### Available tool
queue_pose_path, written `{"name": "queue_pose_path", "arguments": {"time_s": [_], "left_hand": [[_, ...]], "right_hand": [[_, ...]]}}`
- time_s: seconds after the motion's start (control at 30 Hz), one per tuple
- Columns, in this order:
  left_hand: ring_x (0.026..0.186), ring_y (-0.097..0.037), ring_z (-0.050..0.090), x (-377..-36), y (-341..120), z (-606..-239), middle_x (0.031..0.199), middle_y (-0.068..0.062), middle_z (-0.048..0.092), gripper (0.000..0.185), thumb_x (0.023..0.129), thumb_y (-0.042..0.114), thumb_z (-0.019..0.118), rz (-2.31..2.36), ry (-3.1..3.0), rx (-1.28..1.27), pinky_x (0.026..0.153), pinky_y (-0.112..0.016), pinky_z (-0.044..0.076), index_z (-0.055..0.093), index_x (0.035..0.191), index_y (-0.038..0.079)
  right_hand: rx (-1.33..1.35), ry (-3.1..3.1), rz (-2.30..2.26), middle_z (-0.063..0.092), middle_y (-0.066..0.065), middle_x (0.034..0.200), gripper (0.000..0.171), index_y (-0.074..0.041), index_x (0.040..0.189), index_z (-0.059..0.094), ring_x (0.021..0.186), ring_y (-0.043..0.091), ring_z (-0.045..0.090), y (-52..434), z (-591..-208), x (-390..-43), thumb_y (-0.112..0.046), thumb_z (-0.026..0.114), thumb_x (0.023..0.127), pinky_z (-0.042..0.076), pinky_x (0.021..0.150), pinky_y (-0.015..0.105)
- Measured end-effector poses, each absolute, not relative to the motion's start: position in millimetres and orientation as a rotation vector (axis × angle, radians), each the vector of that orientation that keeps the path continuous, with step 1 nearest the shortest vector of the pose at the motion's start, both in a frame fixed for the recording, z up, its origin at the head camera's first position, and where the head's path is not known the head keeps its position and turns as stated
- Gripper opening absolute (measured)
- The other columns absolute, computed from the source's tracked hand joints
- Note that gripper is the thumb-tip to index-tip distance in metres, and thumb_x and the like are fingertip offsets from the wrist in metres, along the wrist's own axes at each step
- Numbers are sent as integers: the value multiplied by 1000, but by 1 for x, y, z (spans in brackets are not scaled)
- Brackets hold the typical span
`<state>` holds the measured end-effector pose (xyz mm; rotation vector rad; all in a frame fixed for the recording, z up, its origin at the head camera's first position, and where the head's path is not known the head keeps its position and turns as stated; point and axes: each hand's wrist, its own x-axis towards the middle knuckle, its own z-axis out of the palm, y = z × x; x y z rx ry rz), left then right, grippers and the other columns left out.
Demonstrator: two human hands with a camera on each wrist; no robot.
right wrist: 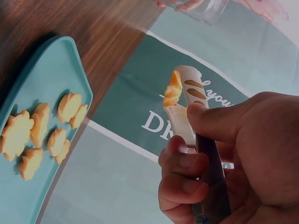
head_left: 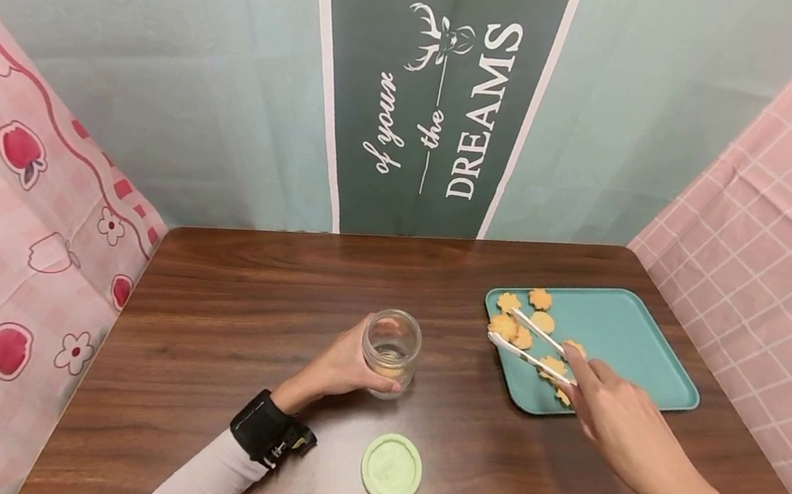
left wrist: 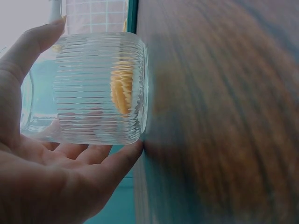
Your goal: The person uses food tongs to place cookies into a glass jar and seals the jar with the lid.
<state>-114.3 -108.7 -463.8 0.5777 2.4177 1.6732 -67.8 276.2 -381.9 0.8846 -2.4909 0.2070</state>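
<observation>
At the far left, a pink cloth printed with red apples and white flowers point(head_left: 0, 228) is hung beside the wooden table point(head_left: 247, 294). The left hand point(head_left: 339, 365) is curled round a ribbed glass jar point(head_left: 390, 352), which is stood upright on the table near its middle, its mouth uncovered. In the left wrist view, the fingers point(left wrist: 100, 161) are seen wrapped beneath the jar wall, and one yellow biscuit point(left wrist: 122, 91) is seen inside the jar. The pale green lid point(head_left: 392, 469) is laid flat on the table, nearer the person than the jar and apart from it.

To the right, white tongs point(head_left: 529, 344) are gripped by the right hand point(head_left: 617, 422), the thumb pressed on one arm and the fingers folded under the other. In the right wrist view, a flower-shaped biscuit point(right wrist: 172, 89) is pinched at the tong tips above the teal tray point(head_left: 625, 335). Several further biscuits point(head_left: 539, 299) are left grouped at the tray's left end.

Progress is judged as early: at least one biscuit has been deposited, one is held in the tongs, the remainder is still on the tray, and the lid is not yet fitted.

The work surface is dark wood-grain. Behind it, a pale green backdrop with a dark green banner point(head_left: 434, 93) lettered "of your the DREAMS" is hung; a pink checked cloth point(head_left: 783, 215) is hung at the right.
</observation>
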Motion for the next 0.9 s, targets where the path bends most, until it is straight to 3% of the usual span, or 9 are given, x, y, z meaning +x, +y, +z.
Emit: {"name": "queue_pose_path", "arguments": {"time_s": [0.9], "left_hand": [[122, -26, 65, -116, -109, -463, 131, -9, 68, 92, 65, 20, 102, 1631, 2453, 564, 110, -48, 47, 54, 142, 7]], "right_hand": [[954, -2481, 280, 59, 8, 83, 68, 5, 136, 59, 54, 6, 39, 257, -368, -72, -48, 23, 113, 36, 45, 25]]}}
